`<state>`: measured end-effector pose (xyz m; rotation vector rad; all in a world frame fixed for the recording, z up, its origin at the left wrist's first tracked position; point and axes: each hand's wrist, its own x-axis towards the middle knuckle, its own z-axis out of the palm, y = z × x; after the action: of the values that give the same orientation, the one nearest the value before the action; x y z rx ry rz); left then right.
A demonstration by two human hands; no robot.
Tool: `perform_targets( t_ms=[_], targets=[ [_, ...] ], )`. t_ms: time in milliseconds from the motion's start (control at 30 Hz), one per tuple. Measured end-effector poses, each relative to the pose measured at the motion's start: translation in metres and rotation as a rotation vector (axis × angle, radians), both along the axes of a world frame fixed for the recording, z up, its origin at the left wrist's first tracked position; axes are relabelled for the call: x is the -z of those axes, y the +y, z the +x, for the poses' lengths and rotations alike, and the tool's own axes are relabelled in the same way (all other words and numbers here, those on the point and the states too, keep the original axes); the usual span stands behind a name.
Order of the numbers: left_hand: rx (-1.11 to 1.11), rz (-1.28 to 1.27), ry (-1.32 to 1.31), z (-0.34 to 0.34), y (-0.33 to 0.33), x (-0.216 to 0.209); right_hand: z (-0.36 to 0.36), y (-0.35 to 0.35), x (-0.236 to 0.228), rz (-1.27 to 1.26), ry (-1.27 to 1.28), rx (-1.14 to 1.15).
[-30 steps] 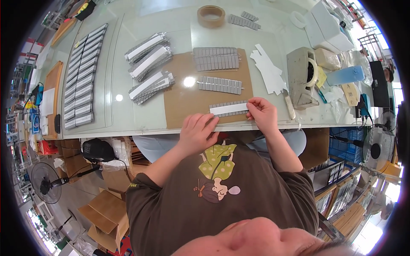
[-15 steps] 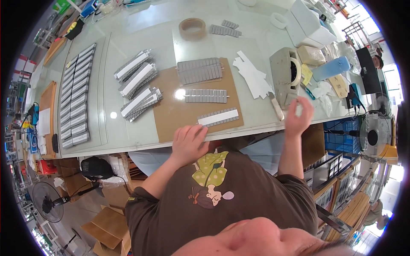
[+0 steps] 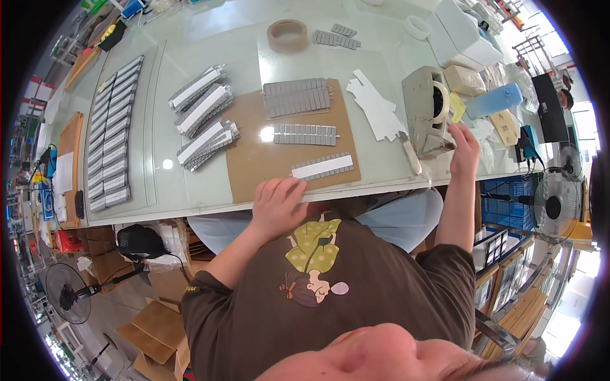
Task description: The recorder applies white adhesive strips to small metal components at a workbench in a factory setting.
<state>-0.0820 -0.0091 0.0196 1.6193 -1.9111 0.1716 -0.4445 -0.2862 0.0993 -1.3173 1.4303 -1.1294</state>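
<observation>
My left hand [image 3: 277, 206] lies at the table's front edge, fingers stretched out. Its fingertips touch the near left end of a grey segmented strip with a white strip [image 3: 323, 166] laid along it. At the nose of a grey tape dispenser [image 3: 417, 105], my right hand [image 3: 466, 151] has its fingers bent together; whatever they pinch is too small to make out. The dispenser carries a roll of cream tape [image 3: 440, 101]. Beyond the white-topped piece, a bare grey segmented strip [image 3: 305, 134] and a block of joined grey strips [image 3: 296, 98] rest on a brown board [image 3: 248, 171].
Stacked white-topped strips [image 3: 204, 108] stand left of the board, with long rows of strips [image 3: 115, 136] farther left. White backing pieces [image 3: 376, 111] and a wooden-handled knife [image 3: 412, 159] lie by the dispenser. A brown tape roll [image 3: 286, 36] and a blue bottle [image 3: 495, 101] are farther off.
My right hand has moved right and slightly forward, up against the dispenser's nose, and its fingers have drawn in. My left hand stays by the white-topped strip.
</observation>
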Motion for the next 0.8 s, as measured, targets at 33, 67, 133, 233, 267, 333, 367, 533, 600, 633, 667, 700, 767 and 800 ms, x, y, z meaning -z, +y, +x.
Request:
perform_targets(
  t_ms=[33, 67, 133, 233, 267, 333, 367, 533, 600, 633, 667, 700, 767, 800],
  targets=[
    [0.002, -0.004, 0.001, 0.0, 0.0, 0.0, -0.002, 0.015, -0.001, -0.212, -0.07, -0.011],
    [-0.002, -0.006, -0.001, 0.001, 0.001, 0.001, -0.007, 0.035, -0.001, -0.247, -0.076, 0.046],
    [-0.003, 0.002, 0.007, 0.002, 0.002, 0.003, -0.022, 0.077, 0.01, -0.306, -0.054, 0.092],
    [0.011, -0.004, 0.019, 0.001, -0.001, 0.005, -0.039, 0.107, 0.061, -0.377, 0.165, 0.055],
    [0.007, -0.018, 0.023, 0.001, 0.002, 0.005, -0.045, 0.1, 0.081, -0.283, 0.333, 0.193],
    [-0.013, -0.048, 0.013, 0.002, -0.002, 0.006, -0.037, 0.101, 0.091, -0.361, 0.436, 0.209],
    [-0.009, -0.031, 0.014, 0.002, 0.0, 0.005, -0.032, 0.102, 0.096, -0.445, 0.536, 0.229],
    [-0.019, -0.048, 0.029, 0.0, -0.002, 0.007, 0.074, 0.143, 0.072, -0.693, 0.283, -0.468],
    [-0.027, -0.041, 0.046, -0.001, 0.0, 0.006, 0.102, 0.143, 0.067, -0.867, 0.391, -0.673],
    [-0.035, -0.035, 0.064, -0.003, -0.001, 0.006, 0.105, 0.142, 0.07, -0.867, 0.397, -0.671],
    [-0.029, -0.037, 0.069, -0.006, -0.004, 0.006, 0.106, 0.141, 0.075, -0.853, 0.417, -0.69],
    [-0.003, -0.027, 0.072, -0.008, -0.006, 0.004, 0.108, 0.14, 0.078, -0.837, 0.433, -0.712],
    [0.029, -0.017, 0.079, -0.015, -0.012, -0.001, 0.11, 0.133, 0.077, -0.847, 0.438, -0.691],
    [0.068, 0.008, 0.076, -0.021, -0.018, -0.005, 0.11, 0.13, 0.077, -0.856, 0.417, -0.701]
  ],
)
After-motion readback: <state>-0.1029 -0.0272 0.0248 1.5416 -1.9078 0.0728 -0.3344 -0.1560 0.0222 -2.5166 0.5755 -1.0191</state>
